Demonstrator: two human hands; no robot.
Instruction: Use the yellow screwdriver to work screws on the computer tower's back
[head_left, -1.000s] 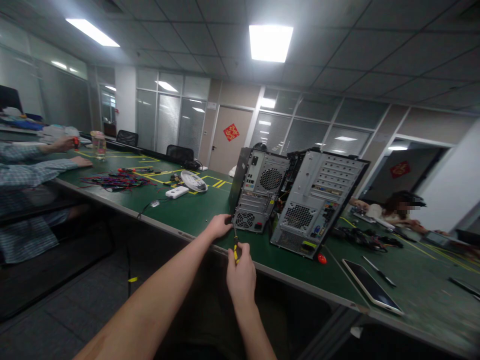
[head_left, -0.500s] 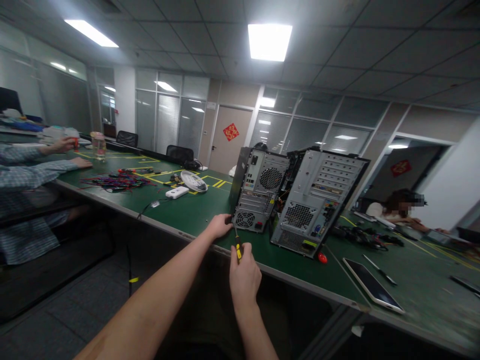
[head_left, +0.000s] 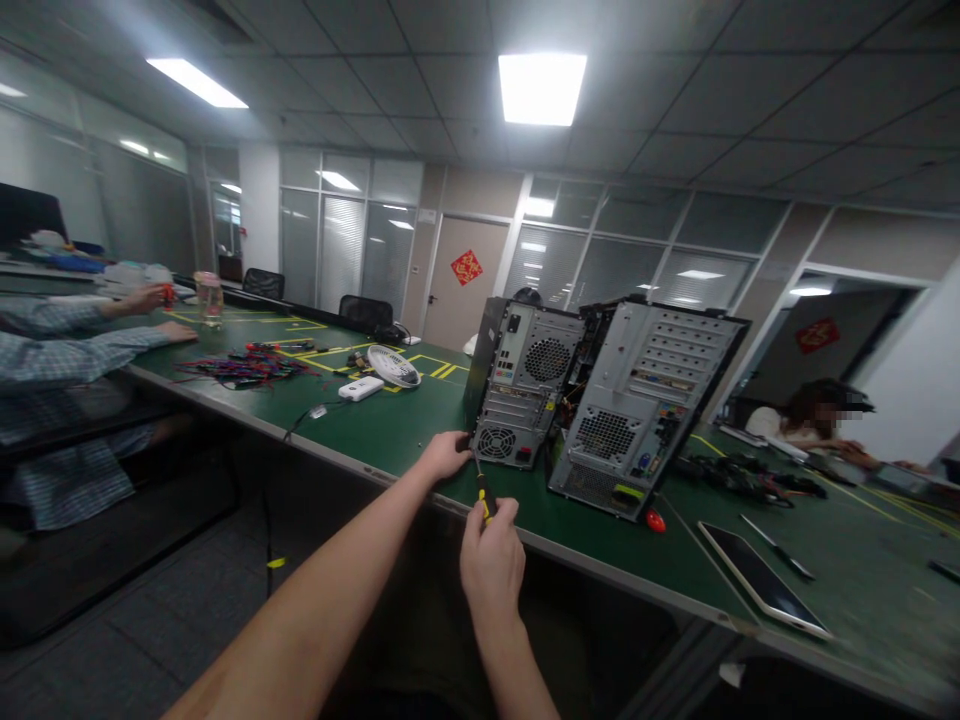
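Note:
My right hand [head_left: 493, 545] is wrapped round the handle of a yellow and black screwdriver [head_left: 484, 493]. The screwdriver's shaft points up at the lower left corner of the back of a computer case [head_left: 517, 395]. At that same corner, my left hand [head_left: 448, 455] rests low against the case's side; its fingertips are partly hidden and what they press or hold cannot be made out. A second, larger computer case [head_left: 637, 400] stands tilted just to the right, its metal back facing me.
Bundled coloured wires [head_left: 244, 368], a white power strip [head_left: 361, 388] and a white oval basket [head_left: 394, 366] lie left. On the right are a phone-like tablet [head_left: 765, 580], black cables [head_left: 750, 478] and a red object [head_left: 655, 520]. People sit at both sides.
The whole view has shifted slightly, moving the scene right and down. My right hand sits a little lower on the screwdriver, whose handle shows more and leans further left.

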